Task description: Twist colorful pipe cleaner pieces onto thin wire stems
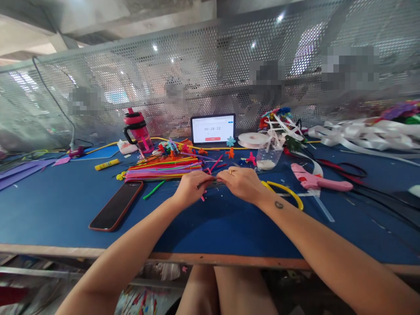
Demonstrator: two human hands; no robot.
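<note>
My left hand (192,189) and my right hand (241,183) meet over the middle of the blue table, both closed in a pinch with fingertips nearly touching. A short end of a pink pipe cleaner (203,197) shows below my left fingers. Most of what lies between the fingertips is hidden, and I cannot make out what my right fingers grip. Just beyond my left hand is a bundle of multicoloured pipe cleaners (164,169). One green pipe cleaner (153,190) rests apart. Small flower-like shapes, one orange (230,152) and one blue (230,141), lie behind my hands.
A phone (116,206) lies at left, near a yellow glue stick (106,164) and a pink bottle (139,131). Behind stands a tablet (213,129) showing a timer. At right are a pink glue gun (320,178), yellow tubing (288,191), a ribbon roll (252,139) and black cables.
</note>
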